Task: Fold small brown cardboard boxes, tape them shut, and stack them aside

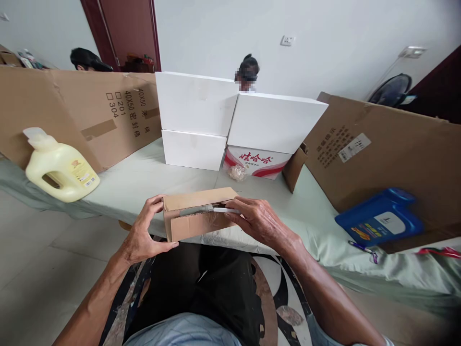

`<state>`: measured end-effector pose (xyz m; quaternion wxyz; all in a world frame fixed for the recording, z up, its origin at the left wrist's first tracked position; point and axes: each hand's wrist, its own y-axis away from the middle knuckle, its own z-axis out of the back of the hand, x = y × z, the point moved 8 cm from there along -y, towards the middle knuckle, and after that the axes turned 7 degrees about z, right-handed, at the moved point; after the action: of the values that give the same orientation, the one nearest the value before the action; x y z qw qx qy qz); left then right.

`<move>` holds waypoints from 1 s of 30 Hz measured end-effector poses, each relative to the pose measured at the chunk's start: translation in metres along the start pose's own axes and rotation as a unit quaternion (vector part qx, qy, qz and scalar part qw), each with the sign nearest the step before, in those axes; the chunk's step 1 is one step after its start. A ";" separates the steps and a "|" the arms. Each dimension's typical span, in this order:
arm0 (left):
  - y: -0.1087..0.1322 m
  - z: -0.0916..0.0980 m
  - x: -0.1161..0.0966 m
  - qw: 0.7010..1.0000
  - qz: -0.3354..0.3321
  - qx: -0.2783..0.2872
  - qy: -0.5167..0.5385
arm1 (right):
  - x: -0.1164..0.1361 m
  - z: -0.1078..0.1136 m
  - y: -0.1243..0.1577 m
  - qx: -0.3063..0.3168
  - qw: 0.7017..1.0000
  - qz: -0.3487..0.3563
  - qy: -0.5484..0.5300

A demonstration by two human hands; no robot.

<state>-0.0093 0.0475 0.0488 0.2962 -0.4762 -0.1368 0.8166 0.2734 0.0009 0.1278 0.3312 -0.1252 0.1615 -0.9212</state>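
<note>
In the head view, my left hand grips the left end of a small brown cardboard box, fingers over the top edge and thumb underneath. The box has a long opening along the side facing me. A slim grey-and-white object lies along that opening, partly inside the box; its exact kind is unclear. Its white end runs into the closed fingers of my right hand, at the right end of the box. Whether those fingers also press on the cardboard is hard to see.
Beyond the box, white boxes are stacked on the pale green cloth, near a crumpled clear wrapper. A yellow jug stands left; a blue bottle and a pen lie right. Large cardboard panels flank the table. Two people are behind.
</note>
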 end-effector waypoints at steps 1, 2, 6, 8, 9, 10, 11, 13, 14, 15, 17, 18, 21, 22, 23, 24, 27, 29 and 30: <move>0.000 0.000 0.000 1.000 0.003 0.002 -0.006 | 0.001 0.002 -0.001 0.004 1.000 0.000 0.018; 0.000 0.001 0.001 1.000 0.006 0.004 -0.011 | 0.000 0.004 -0.001 0.007 0.999 -0.002 0.037; 0.003 0.007 0.009 0.999 0.023 0.001 -0.036 | -0.028 0.021 0.009 -0.019 0.997 -0.045 0.061; 0.005 0.011 0.014 0.999 0.028 -0.008 -0.043 | -0.061 0.022 0.025 -0.054 0.993 -0.098 0.041; 0.007 0.013 0.016 0.999 0.030 -0.012 -0.044 | -0.081 0.016 0.035 -0.067 0.988 -0.137 0.030; 0.008 0.014 0.018 0.998 0.033 -0.013 -0.044 | -0.101 0.006 0.046 -0.073 0.981 -0.181 0.021; 0.009 0.015 0.019 0.998 0.037 -0.012 -0.045 | -0.120 -0.008 0.058 -0.072 0.971 -0.228 0.013; 0.009 0.015 0.019 0.998 0.044 -0.005 -0.047 | -0.150 -0.042 0.079 -0.066 0.952 -0.299 -0.002; 0.009 0.015 0.018 0.998 0.045 -0.001 -0.051 | -0.158 -0.059 0.087 -0.065 0.947 -0.315 -0.007; 0.009 0.015 0.017 0.998 0.041 0.000 -0.055 | -0.163 -0.073 0.091 -0.067 0.944 -0.321 -0.013; 0.008 0.016 0.012 0.998 0.022 0.003 -0.064 | -0.166 -0.093 0.094 -0.079 0.945 -0.317 -0.027; 0.007 0.016 0.011 0.997 0.014 0.004 -0.070 | -0.164 -0.096 0.092 -0.091 0.945 -0.311 -0.038; 0.003 0.019 0.011 0.996 0.005 0.009 -0.087 | -0.149 -0.086 0.074 -0.138 0.947 -0.280 -0.074; 0.000 0.020 0.011 0.996 0.005 0.012 -0.092 | -0.141 -0.078 0.064 -0.156 0.948 -0.262 -0.089; -0.002 0.022 0.012 0.995 0.005 0.016 -0.098 | -0.129 -0.069 0.053 -0.174 0.950 -0.234 -0.107; -0.005 0.024 0.013 0.994 0.002 0.026 -0.105 | -0.115 -0.060 0.039 -0.190 0.954 -0.196 -0.127; -0.018 0.027 0.014 0.990 0.000 0.067 -0.125 | -0.069 -0.040 0.000 -0.209 0.962 -0.060 -0.165; -0.028 0.028 0.013 0.987 0.011 0.084 -0.138 | -0.046 -0.037 -0.019 -0.194 0.969 -0.007 -0.153; -0.034 0.030 0.011 0.986 0.017 0.081 -0.148 | -0.040 -0.039 -0.025 -0.184 0.972 0.004 -0.142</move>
<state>-0.0270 0.0831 0.0739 0.2964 -0.3270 -0.1038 0.8913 0.2757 0.0534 0.0967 0.3253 -0.3133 0.2802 -0.8471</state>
